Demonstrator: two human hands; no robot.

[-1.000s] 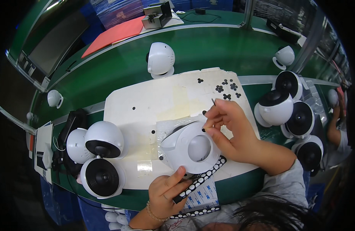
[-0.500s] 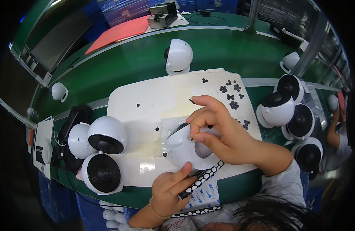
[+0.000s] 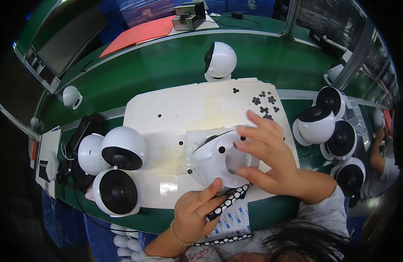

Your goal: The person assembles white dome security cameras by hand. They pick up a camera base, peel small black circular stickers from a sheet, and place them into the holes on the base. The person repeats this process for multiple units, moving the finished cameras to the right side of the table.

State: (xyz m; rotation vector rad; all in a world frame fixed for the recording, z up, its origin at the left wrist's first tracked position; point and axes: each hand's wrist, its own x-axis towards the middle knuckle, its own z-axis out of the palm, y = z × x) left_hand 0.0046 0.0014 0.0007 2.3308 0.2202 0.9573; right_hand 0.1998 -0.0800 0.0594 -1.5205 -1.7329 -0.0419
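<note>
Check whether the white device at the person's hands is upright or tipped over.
Tipped over: the white device lies with its ring-shaped base turned up, a round black dot showing on it.

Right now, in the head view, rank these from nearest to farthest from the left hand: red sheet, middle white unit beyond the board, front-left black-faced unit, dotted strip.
1. Dotted strip: in the left hand's grip.
2. Black-faced unit: to the left.
3. White unit: ahead, beyond the board.
4. Red sheet: far side, ahead and left.
</note>
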